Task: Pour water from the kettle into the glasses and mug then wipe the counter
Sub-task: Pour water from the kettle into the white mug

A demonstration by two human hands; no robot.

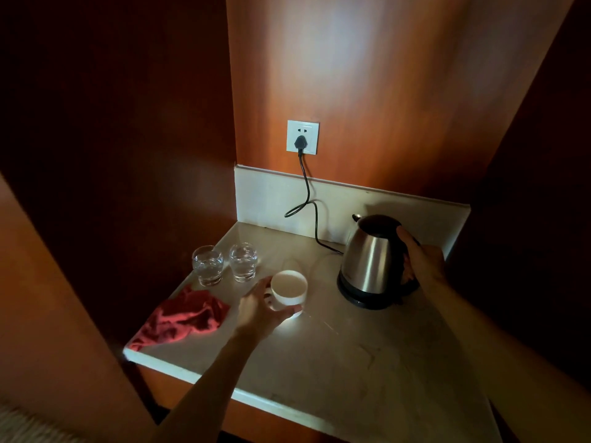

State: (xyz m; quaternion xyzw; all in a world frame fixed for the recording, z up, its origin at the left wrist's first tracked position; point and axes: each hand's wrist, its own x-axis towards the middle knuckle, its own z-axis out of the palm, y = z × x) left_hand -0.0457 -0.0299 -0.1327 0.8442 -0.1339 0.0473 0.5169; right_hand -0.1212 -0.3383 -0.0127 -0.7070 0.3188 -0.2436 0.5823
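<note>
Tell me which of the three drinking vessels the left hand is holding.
The white mug, the only opaque one, gripped by the left hand. The two clear glasses stand untouched behind it, side by side near the counter's left edge.

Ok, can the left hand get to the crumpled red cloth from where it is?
Probably yes: the left hand grips the white ceramic mug, so it must let go first; the crumpled red cloth lies just beside it, nothing between.
</note>
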